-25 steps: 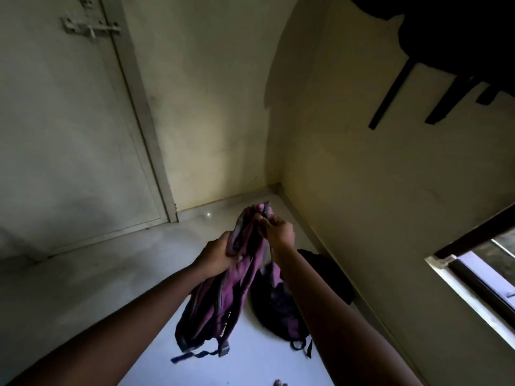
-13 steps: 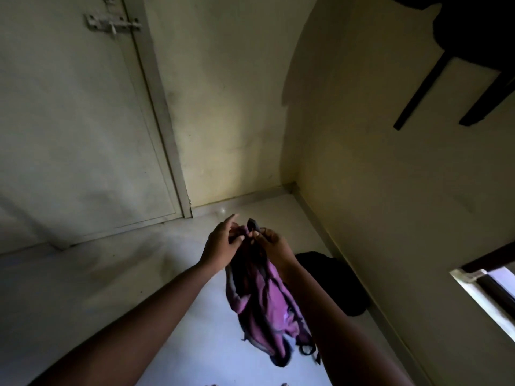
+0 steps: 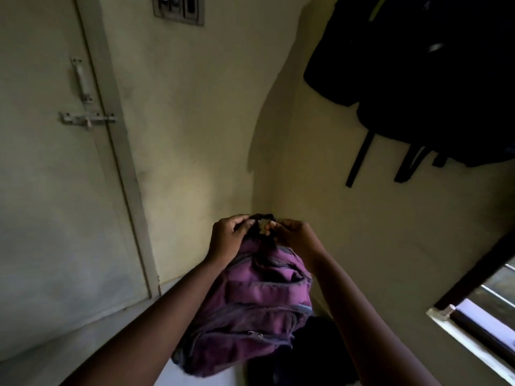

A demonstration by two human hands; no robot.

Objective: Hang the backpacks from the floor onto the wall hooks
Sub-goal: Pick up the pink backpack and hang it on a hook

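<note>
A purple backpack [image 3: 256, 307] hangs in the air in front of me, held by its dark top loop [image 3: 262, 220]. My left hand [image 3: 227, 240] and my right hand [image 3: 292, 236] both pinch that loop from either side. A black backpack [image 3: 434, 79] hangs high on the right wall, its straps dangling; the hook it hangs from is hidden. Another dark backpack [image 3: 312, 355] lies on the floor below the purple one, partly covered by it.
A closed door [image 3: 55, 190] with a bolt latch [image 3: 86, 118] fills the left. A switch plate [image 3: 178, 8] sits high on the far wall. A window frame [image 3: 473, 324] juts in at the lower right. The room corner is straight ahead.
Both hands have lifted the purple backpack well off the floor and now hold its top loop. My view has tilted upward, bringing the hanging black backpack and switch plate into sight.
</note>
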